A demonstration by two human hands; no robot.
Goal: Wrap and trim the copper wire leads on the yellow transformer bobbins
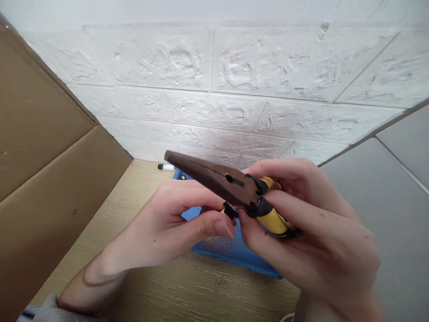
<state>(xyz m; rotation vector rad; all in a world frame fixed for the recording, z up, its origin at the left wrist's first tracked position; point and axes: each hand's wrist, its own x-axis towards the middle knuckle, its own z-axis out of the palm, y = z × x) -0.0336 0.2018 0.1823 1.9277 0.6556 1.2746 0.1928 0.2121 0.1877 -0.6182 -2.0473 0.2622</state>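
A pair of long-nose pliers with dark brown jaws and yellow-black handles is held over the table, jaws shut and aimed up-left. My right hand is wrapped round the yellow handles. My left hand is closed in a pinch at the joint of the pliers, thumb and fingertips on a small black part under the jaws. Both hands hover above a blue mat that lies on the wooden table.
A large cardboard box flap stands along the left. A white textured brick wall closes the back, with a grey panel at the right. A small white tube with a black cap lies at the wall's foot.
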